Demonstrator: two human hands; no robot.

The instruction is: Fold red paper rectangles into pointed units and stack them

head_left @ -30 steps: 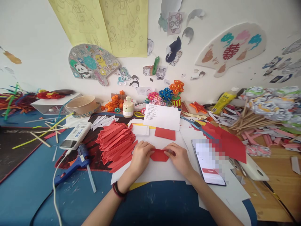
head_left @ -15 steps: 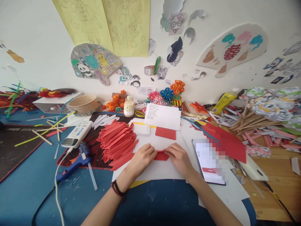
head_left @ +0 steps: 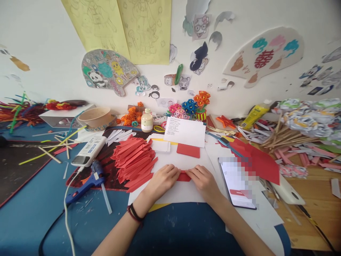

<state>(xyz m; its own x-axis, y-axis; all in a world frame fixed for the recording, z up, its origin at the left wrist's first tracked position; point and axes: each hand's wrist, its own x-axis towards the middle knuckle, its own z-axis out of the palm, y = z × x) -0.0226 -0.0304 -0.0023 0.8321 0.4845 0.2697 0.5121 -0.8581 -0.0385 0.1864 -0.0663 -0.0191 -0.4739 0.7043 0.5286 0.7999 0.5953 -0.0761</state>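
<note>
A: Holding what in the left hand (head_left: pixel 166 177)?

B: Grasping the left part of a folded red paper (head_left: pixel 183 177), with the grip pinched close between thumb and fingers.

A: And in the right hand (head_left: pixel 204 181)?

B: Pinching the same paper toward its right end, along the side facing the far edge of the worktop (head_left: pixel 34 220).

A: Working where?

B: Just above or on white sheets (head_left: pixel 183 195), around the middle of the worktop's near edge. Cannot tell whether touching the sheets.

A: Seeing what toward the left edge?

B: Next to the left hand, see a heap of folded red strips (head_left: pixel 133 160); farther toward that edge, a blue glue gun (head_left: pixel 92 180).

A: And toward the right edge?

B: Near the right forearm, see a phone (head_left: pixel 237 190) lying with its screen lit and partly blurred.

A: Looking toward the far edge?

B: Beyond the hands, find a flat red card (head_left: pixel 188 150), then a white card with writing (head_left: pixel 184 132), tilted up.
</note>
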